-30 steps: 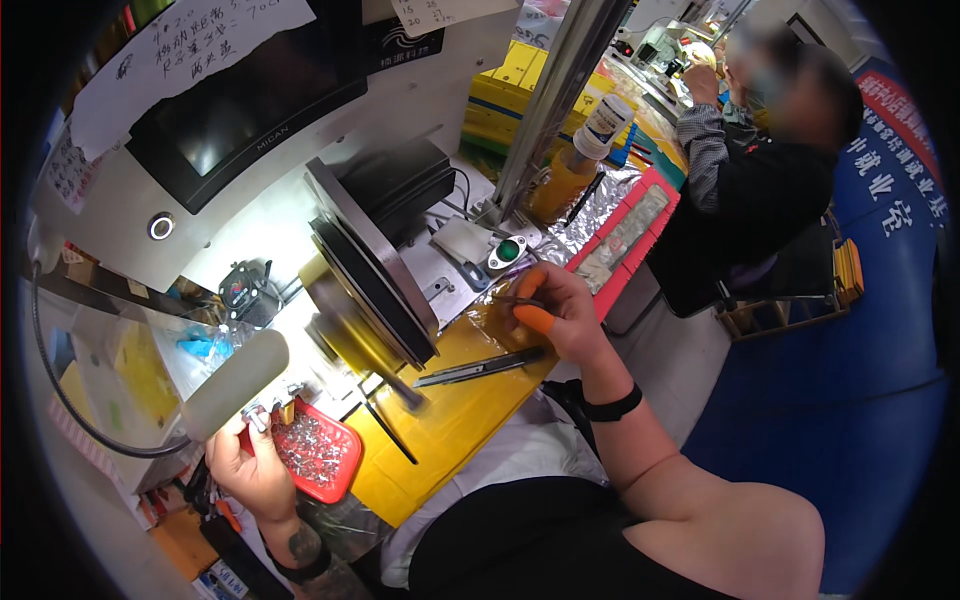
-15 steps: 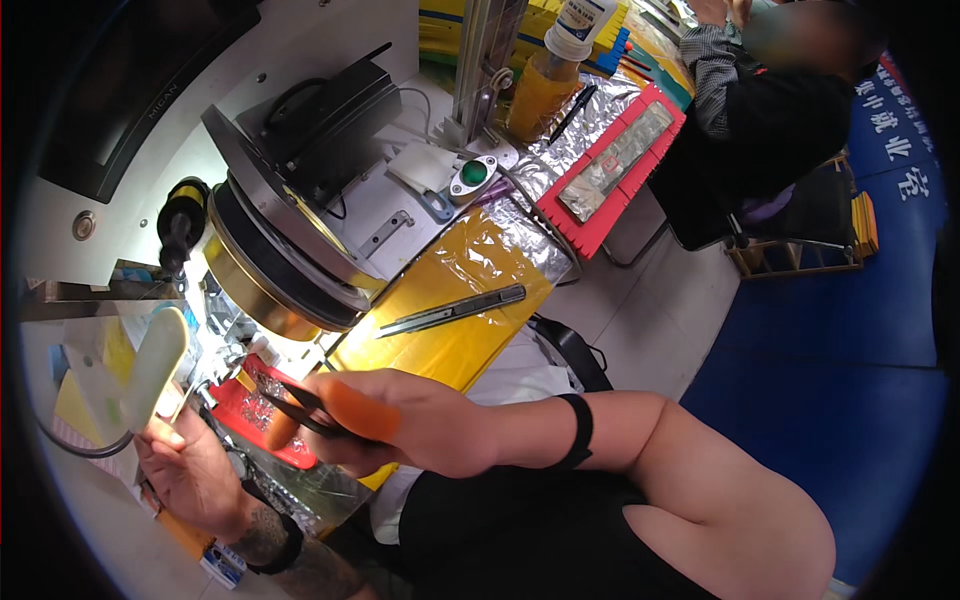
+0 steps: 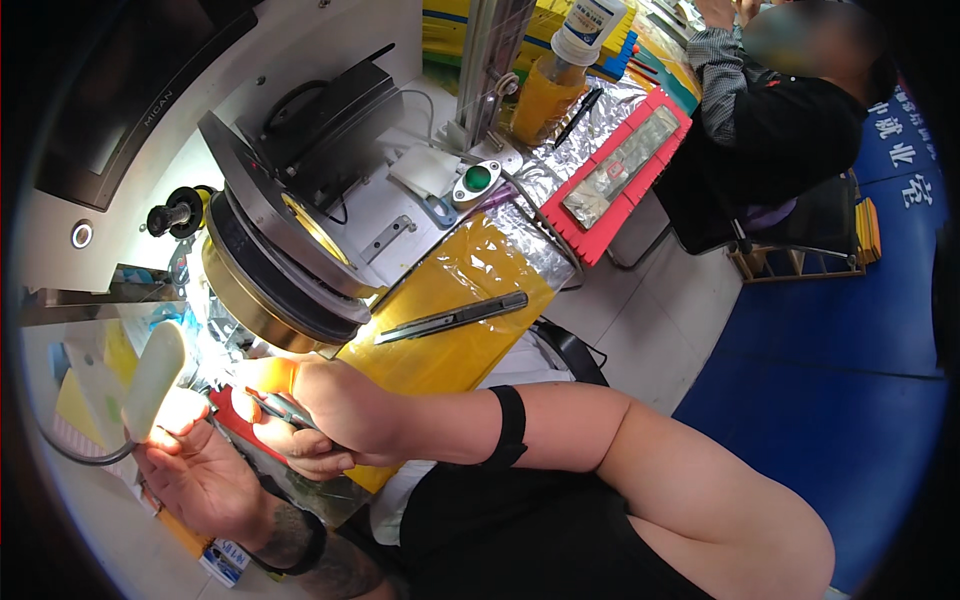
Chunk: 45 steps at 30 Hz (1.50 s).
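Note:
My right hand reaches in from the right, with orange finger covering near its lit fingertips. Its fingers are closed round dark tweezers, whose tips are lost in glare under a round brass-and-black machine head. At the lower left, my left hand is palm up with bent fingers, fingertips together under the bright light. What they pinch, if anything, I cannot make out. Just above those fingertips is a pale, rounded paddle-shaped piece. A red tray lies partly hidden beneath my right hand.
A utility knife lies on the yellow mat. Beyond are a green button, a bottle of amber liquid and a red tray with a metal strip. A person sits at the far right. A black knob projects from the machine.
My right hand has moved left and up toward the machine head, taking the tweezers into the bright light and covering more of the red tray. The black knob has swung upward.

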Each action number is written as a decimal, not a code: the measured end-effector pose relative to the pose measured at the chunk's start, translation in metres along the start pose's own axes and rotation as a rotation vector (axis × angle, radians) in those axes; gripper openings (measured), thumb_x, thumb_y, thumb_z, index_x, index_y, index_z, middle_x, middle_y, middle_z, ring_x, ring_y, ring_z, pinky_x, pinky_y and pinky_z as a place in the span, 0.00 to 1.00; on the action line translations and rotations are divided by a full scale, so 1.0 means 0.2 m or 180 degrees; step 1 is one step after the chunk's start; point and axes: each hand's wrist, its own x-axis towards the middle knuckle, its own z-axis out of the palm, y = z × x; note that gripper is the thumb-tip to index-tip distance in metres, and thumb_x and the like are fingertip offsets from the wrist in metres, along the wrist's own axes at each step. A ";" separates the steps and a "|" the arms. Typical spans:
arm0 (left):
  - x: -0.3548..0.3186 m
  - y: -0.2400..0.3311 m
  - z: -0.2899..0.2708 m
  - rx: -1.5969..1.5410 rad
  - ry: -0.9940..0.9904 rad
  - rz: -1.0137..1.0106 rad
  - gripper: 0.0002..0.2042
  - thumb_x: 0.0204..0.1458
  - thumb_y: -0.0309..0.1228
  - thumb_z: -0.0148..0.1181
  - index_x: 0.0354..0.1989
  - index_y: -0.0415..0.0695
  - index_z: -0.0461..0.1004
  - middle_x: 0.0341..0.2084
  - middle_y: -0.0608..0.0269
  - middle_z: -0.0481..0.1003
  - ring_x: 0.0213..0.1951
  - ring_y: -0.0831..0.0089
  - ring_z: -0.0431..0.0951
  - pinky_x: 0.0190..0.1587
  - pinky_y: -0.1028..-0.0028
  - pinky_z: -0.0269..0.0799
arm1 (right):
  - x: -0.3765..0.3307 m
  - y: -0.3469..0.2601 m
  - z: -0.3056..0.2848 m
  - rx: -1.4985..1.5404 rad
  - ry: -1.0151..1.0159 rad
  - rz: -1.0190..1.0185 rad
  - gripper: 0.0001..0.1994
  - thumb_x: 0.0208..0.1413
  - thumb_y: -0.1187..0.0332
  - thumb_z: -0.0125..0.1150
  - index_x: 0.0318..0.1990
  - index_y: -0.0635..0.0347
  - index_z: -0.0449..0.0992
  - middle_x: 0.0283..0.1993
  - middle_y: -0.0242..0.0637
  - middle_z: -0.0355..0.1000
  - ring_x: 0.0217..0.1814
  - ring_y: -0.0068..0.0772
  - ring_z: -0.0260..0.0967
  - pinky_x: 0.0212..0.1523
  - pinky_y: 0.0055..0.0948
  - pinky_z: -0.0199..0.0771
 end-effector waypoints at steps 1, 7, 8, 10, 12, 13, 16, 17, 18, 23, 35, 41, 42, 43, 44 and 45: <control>-0.01 0.00 0.02 0.0216 0.0284 0.0083 0.10 0.66 0.30 0.45 0.40 0.36 0.70 0.38 0.56 0.70 0.42 0.68 0.68 0.49 0.70 0.65 | 0.01 0.00 0.00 -0.0001 -0.0014 0.0012 0.17 0.70 0.57 0.37 0.34 0.57 0.66 0.12 0.26 0.53 0.07 0.19 0.45 0.09 0.22 0.46; 0.01 -0.04 0.11 0.0233 0.0328 0.0182 0.09 0.65 0.31 0.45 0.37 0.38 0.65 0.33 0.60 0.64 0.38 0.71 0.64 0.41 0.74 0.60 | -0.01 0.03 -0.01 -0.0564 0.0202 -0.0537 0.02 0.63 0.70 0.50 0.38 0.56 0.66 0.14 0.24 0.54 0.08 0.16 0.50 0.09 0.20 0.52; 0.01 -0.05 0.12 0.0251 0.0401 0.0215 0.09 0.65 0.31 0.46 0.37 0.38 0.65 0.32 0.61 0.63 0.37 0.72 0.63 0.40 0.74 0.59 | -0.01 0.03 0.01 -0.0830 0.0321 -0.0656 0.06 0.65 0.65 0.47 0.36 0.56 0.65 0.14 0.25 0.53 0.08 0.17 0.47 0.10 0.21 0.49; 0.01 -0.06 0.12 0.0204 0.0513 0.0245 0.09 0.65 0.31 0.46 0.37 0.38 0.64 0.32 0.61 0.62 0.37 0.72 0.62 0.40 0.74 0.58 | -0.01 0.02 0.04 -0.1096 0.0443 -0.0776 0.10 0.66 0.61 0.43 0.34 0.55 0.64 0.14 0.25 0.52 0.08 0.17 0.44 0.10 0.21 0.46; 0.00 -0.06 0.12 0.0153 0.0627 0.0269 0.09 0.64 0.32 0.46 0.37 0.38 0.64 0.32 0.61 0.62 0.37 0.73 0.61 0.40 0.75 0.58 | -0.01 0.01 0.06 -0.1064 0.0653 -0.0601 0.11 0.67 0.60 0.42 0.34 0.55 0.64 0.14 0.26 0.53 0.09 0.17 0.44 0.10 0.20 0.47; 0.00 -0.06 0.13 0.0154 0.0673 0.0276 0.09 0.64 0.32 0.46 0.37 0.38 0.64 0.32 0.61 0.62 0.37 0.73 0.61 0.40 0.75 0.57 | -0.02 0.00 0.07 -0.1065 0.0656 -0.0599 0.11 0.67 0.60 0.42 0.34 0.55 0.64 0.14 0.26 0.53 0.09 0.17 0.44 0.10 0.20 0.47; 0.00 -0.06 0.15 0.0144 0.0751 0.0296 0.09 0.64 0.32 0.47 0.37 0.38 0.64 0.32 0.62 0.61 0.36 0.74 0.60 0.40 0.75 0.57 | -0.01 0.00 0.07 -0.0564 0.0593 -0.0341 0.12 0.68 0.61 0.40 0.33 0.56 0.63 0.14 0.26 0.53 0.09 0.16 0.44 0.10 0.19 0.48; 0.00 -0.06 0.16 0.0130 0.0774 0.0299 0.09 0.64 0.32 0.47 0.37 0.38 0.64 0.31 0.63 0.60 0.36 0.74 0.60 0.40 0.75 0.57 | 0.00 0.01 0.06 -0.0416 0.0463 -0.0385 0.13 0.69 0.60 0.40 0.33 0.55 0.63 0.13 0.26 0.53 0.08 0.17 0.44 0.10 0.20 0.48; 0.00 -0.06 0.20 0.0118 0.0788 0.0298 0.09 0.64 0.32 0.47 0.37 0.38 0.64 0.31 0.63 0.60 0.36 0.74 0.60 0.40 0.75 0.57 | 0.00 0.02 0.05 -0.0269 0.0351 -0.0436 0.14 0.69 0.60 0.39 0.33 0.55 0.63 0.13 0.26 0.53 0.08 0.17 0.44 0.10 0.20 0.48; 0.01 -0.09 0.19 0.0222 0.0405 0.0260 0.09 0.64 0.32 0.45 0.35 0.40 0.64 0.30 0.65 0.59 0.35 0.75 0.59 0.40 0.74 0.56 | -0.01 0.04 0.01 -0.0013 0.0134 -0.0525 0.15 0.70 0.58 0.40 0.32 0.56 0.63 0.11 0.24 0.51 0.06 0.18 0.43 0.10 0.21 0.47; 0.16 0.23 -0.40 0.2876 0.0311 0.0544 0.15 0.66 0.30 0.39 0.44 0.30 0.70 0.52 0.50 0.69 0.54 0.61 0.67 0.62 0.64 0.59 | -0.45 -0.12 -0.02 -0.3956 0.0044 -0.1118 0.10 0.65 0.65 0.54 0.44 0.63 0.70 0.32 0.43 0.69 0.31 0.41 0.69 0.34 0.36 0.67; 0.52 0.42 -0.70 0.5552 -0.0521 0.0348 0.08 0.56 0.26 0.59 0.42 0.38 0.79 0.61 0.59 0.67 0.59 0.60 0.67 0.61 0.64 0.62 | -0.75 -0.36 -0.15 -0.7520 0.2449 -0.1674 0.16 0.49 0.72 0.66 0.48 0.56 0.77 0.44 0.37 0.72 0.49 0.43 0.68 0.49 0.38 0.66; 0.56 0.40 -0.77 0.5980 -0.0701 0.0533 0.08 0.53 0.24 0.62 0.40 0.38 0.79 0.62 0.60 0.66 0.58 0.61 0.67 0.59 0.64 0.64 | -0.75 -0.37 -0.15 -0.7530 0.2438 -0.1681 0.16 0.49 0.72 0.66 0.48 0.56 0.77 0.44 0.37 0.72 0.49 0.43 0.68 0.49 0.38 0.66; 0.59 0.40 -0.84 0.5974 -0.0687 0.0540 0.08 0.53 0.24 0.62 0.40 0.38 0.79 0.62 0.60 0.66 0.58 0.61 0.67 0.59 0.64 0.64 | -0.74 -0.38 -0.16 -0.7708 0.2588 -0.1908 0.17 0.47 0.73 0.66 0.48 0.56 0.78 0.46 0.38 0.70 0.49 0.43 0.66 0.49 0.37 0.65; 0.63 0.41 -0.90 0.6180 -0.0842 0.0569 0.08 0.50 0.24 0.63 0.39 0.39 0.80 0.62 0.59 0.66 0.58 0.59 0.68 0.58 0.64 0.64 | -0.73 -0.40 -0.16 -0.7877 0.2727 -0.2168 0.18 0.46 0.74 0.67 0.48 0.57 0.78 0.48 0.39 0.67 0.50 0.43 0.64 0.49 0.36 0.64; 0.65 0.42 -0.94 0.6395 -0.0999 0.0589 0.08 0.47 0.24 0.64 0.38 0.40 0.81 0.62 0.58 0.66 0.57 0.57 0.68 0.58 0.63 0.65 | -0.72 -0.40 -0.16 -0.7881 0.2701 -0.2201 0.18 0.46 0.74 0.67 0.48 0.57 0.78 0.48 0.39 0.67 0.50 0.43 0.64 0.49 0.36 0.64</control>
